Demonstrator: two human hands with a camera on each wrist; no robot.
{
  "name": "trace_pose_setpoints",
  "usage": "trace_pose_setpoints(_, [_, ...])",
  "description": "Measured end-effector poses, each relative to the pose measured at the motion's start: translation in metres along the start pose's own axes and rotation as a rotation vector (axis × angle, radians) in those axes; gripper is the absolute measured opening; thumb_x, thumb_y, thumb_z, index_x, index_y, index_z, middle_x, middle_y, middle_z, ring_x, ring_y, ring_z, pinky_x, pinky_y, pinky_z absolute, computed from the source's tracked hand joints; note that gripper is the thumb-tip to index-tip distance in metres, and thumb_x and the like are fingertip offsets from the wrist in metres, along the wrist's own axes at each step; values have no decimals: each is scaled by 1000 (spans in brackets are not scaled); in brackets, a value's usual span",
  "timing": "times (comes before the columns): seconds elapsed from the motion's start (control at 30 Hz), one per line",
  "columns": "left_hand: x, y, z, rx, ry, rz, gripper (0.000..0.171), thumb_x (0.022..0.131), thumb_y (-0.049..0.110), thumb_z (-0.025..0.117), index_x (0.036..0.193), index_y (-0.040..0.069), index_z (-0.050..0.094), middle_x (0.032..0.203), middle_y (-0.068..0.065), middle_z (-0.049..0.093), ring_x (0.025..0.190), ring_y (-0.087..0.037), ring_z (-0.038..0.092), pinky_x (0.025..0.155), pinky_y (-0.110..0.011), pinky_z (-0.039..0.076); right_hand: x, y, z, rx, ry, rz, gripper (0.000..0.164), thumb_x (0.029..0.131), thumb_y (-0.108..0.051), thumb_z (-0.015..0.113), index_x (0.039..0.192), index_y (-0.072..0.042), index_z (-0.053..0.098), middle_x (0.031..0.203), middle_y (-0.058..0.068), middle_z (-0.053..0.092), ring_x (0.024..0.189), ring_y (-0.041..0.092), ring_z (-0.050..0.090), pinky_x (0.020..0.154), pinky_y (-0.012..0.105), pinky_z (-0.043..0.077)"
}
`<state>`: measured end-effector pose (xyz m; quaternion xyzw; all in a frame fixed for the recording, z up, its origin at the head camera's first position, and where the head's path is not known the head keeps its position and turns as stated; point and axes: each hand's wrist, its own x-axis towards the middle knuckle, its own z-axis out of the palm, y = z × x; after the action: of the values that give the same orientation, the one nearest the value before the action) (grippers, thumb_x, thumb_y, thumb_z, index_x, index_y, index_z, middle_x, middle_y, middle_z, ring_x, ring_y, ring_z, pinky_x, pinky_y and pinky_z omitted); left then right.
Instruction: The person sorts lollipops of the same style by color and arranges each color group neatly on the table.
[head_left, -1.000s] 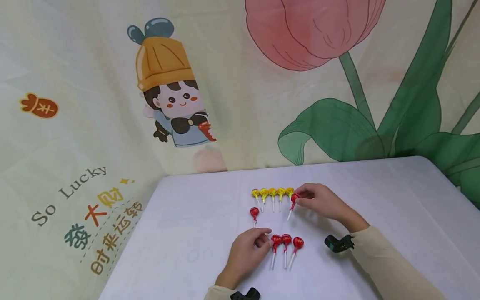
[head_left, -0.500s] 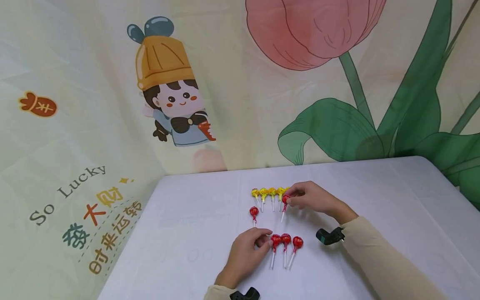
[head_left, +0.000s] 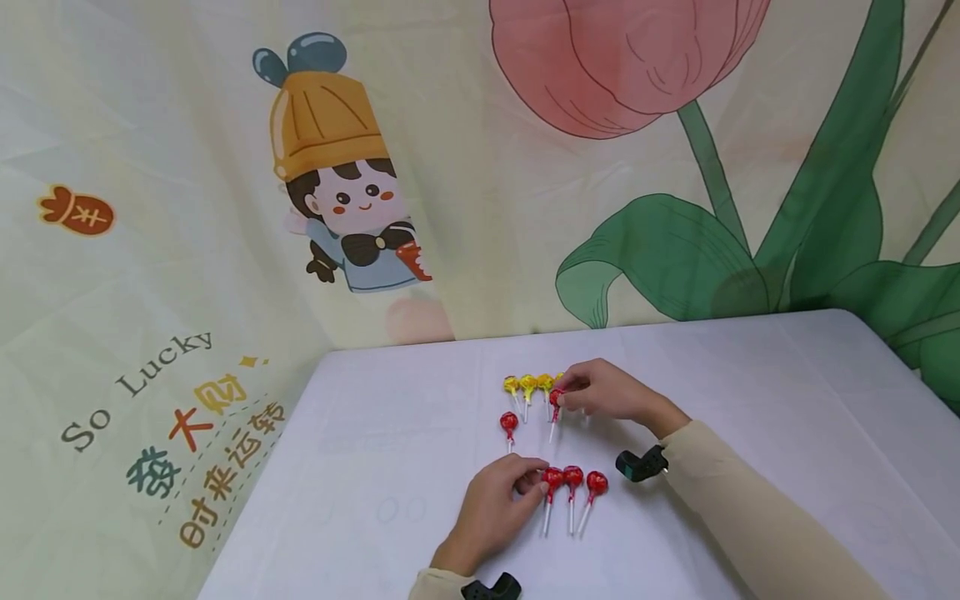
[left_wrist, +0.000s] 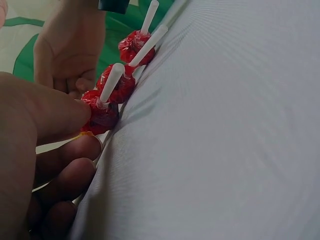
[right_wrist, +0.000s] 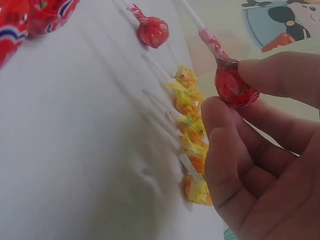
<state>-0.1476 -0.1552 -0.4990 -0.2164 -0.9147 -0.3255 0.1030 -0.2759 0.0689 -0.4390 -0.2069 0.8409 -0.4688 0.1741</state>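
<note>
My right hand pinches a red lollipop by its wrapped head between thumb and fingers, stick pointing toward the near side. It is held in front of a row of yellow lollipops, partly covered by the hand in the head view. My left hand rests low on the table, thumb and forefinger gripping the head of the leftmost red lollipop of three. The middle red lollipop lies close beside it, and the right one lies slightly apart. Another red lollipop lies singly below the yellow row's left end.
A white-covered table carries everything. Behind it hangs a printed cloth backdrop with a tulip and a cartoon figure. Black wrist devices sit on both forearms, the right one over the table.
My right hand has moved left along the yellow row with its red lollipop, uncovering the right end less clearly. The left hand and the red lollipops by it have stayed put.
</note>
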Motion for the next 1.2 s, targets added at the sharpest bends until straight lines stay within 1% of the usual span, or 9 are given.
trace_pose_setpoints(0.2, [1,1,0,1,-29,-43,17,92,25,72,109,22,75,86,18,59,76,2,54,69,-21,48,7,-4,8,-55,-8,-19,16,93,-17,71,107,-11,72,93,1,68,75,20,60,66,32,54])
trace_pose_setpoints(0.37, [2,4,-1,-16,-39,-69,20,91,31,75,109,21,75,86,19,60,76,2,55,70,-22,49,10,-8,12,-88,-21,-9,17,92,-15,71,108,-10,72,93,1,67,74,20,60,65,32,54])
trace_pose_setpoints(0.57, [2,7,0,-5,-40,-89,22,89,32,77,108,20,75,87,17,61,76,1,55,70,-21,49,15,-9,16,-114,-35,15,16,91,-16,73,106,-13,73,92,0,67,76,21,61,67,31,55])
trace_pose_setpoints(0.73, [2,9,0,5,-42,-120,22,88,31,79,108,20,75,87,17,61,76,1,55,70,-21,49,19,-10,19,-134,-59,12,17,91,-19,74,107,-13,73,92,-1,67,75,20,61,66,31,55])
trace_pose_setpoints(0.97, [3,7,0,0,-37,-124,20,87,29,80,105,21,74,87,17,61,75,1,54,70,-20,49,22,-13,23,-147,-49,-10,13,90,-18,75,103,-15,74,89,-1,66,74,20,60,64,30,54])
trace_pose_setpoints(1.2, [1,5,0,-7,-27,-106,19,87,28,80,104,21,73,87,16,62,75,1,55,69,-20,49,22,-16,29,-143,-62,-12,8,90,-15,75,98,-15,73,88,-1,66,74,19,60,65,30,55])
